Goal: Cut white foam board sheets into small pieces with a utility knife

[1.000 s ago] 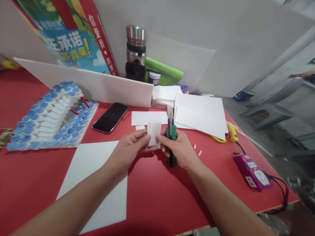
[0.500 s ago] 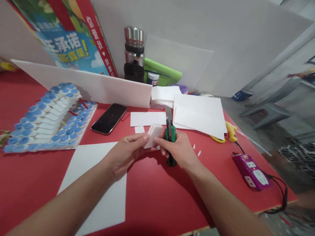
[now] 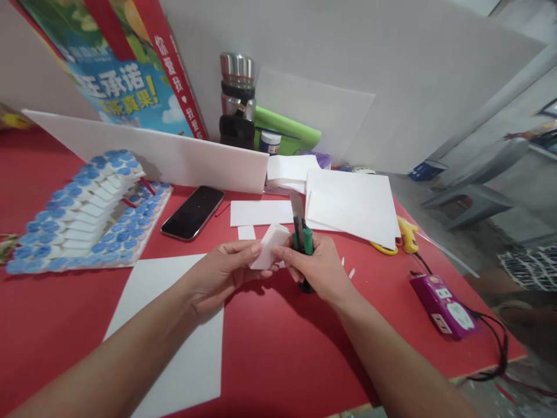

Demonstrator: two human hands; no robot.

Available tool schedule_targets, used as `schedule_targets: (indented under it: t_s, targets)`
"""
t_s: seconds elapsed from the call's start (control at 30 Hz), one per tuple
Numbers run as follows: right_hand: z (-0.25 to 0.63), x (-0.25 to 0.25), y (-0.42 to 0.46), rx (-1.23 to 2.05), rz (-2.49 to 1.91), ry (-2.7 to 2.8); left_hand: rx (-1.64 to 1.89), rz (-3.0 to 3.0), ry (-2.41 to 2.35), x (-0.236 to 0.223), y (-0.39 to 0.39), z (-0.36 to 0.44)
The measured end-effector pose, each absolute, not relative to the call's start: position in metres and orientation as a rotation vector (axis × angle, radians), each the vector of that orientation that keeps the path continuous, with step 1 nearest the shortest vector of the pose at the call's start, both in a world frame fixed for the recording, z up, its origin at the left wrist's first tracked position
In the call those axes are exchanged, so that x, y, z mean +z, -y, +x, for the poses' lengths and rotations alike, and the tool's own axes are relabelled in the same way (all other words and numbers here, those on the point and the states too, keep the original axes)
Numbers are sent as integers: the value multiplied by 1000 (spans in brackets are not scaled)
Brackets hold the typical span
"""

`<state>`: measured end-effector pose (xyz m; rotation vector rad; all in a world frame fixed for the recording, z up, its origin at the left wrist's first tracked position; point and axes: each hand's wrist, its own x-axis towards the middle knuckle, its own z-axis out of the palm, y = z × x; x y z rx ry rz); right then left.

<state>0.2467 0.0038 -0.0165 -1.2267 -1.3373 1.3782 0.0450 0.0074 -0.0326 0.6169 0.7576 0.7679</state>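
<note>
A small stack of white foam pieces (image 3: pixel 268 246) is pinched between both hands over the red table (image 3: pixel 282 342). My left hand (image 3: pixel 220 273) grips its left side with thumb and fingers closed. My right hand (image 3: pixel 315 268) touches the stack's right side with its fingertips while its fist is wrapped round a green utility knife (image 3: pixel 301 232). The knife's blade points up and away from me. The stack is tilted, its top leaning to the right.
A white sheet (image 3: pixel 174 331) lies under my left forearm. A black phone (image 3: pixel 192 212), a blue-and-white cap model (image 3: pixel 87 209), white foam sheets (image 3: pixel 348 203), a yellow glue gun (image 3: pixel 407 233) and a purple power strip (image 3: pixel 446 305) lie around. A flask (image 3: pixel 237 98) stands at the back.
The foam stack has tipped from upright to leaning right and sits lower. Both hands have dropped slightly toward the table. The knife stays in my right hand.
</note>
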Motion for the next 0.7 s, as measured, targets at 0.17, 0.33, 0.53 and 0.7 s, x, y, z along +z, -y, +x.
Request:
schedule_targets:
  t_s: [0.17, 0.33, 0.53, 0.7]
  targets:
    - [250, -16, -5, 1384, -1154, 1217, 737, 525, -715, -33, -5, 45]
    - [255, -17, -8, 1537, -1037, 1148, 668, 539, -683, -32, -2, 48]
    - [259, -19, -13, 1819, -974, 973, 605, 590, -595, -23, 0, 51]
    - [260, -22, -16, 1920, -995, 825, 745, 762, -679, -22, 0, 54]
